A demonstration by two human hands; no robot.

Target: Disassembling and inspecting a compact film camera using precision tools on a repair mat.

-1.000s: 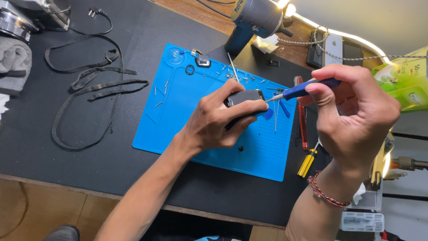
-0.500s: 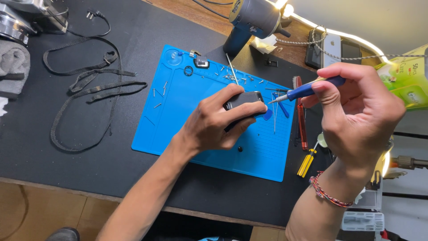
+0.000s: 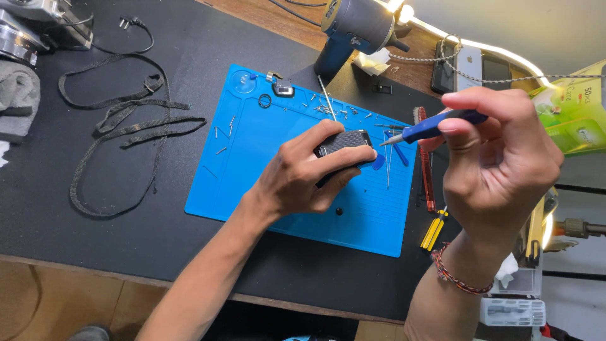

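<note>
Textured black camera part on blue repair mat, pinned under left hand, fingers closed on it. Right hand pinches blue precision screwdriver, tip just beside part's edge. Screw-driving step; next likely needs tip seated squarely. Loose screws nearby.

Small dark textured device, perhaps camera part; blue-handled screwdriver angled toward it.

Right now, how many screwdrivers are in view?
3: a blue-handled screwdriver in the right hand, a red one beside the blue mat, a yellow one below it. Others may be hidden.
</note>
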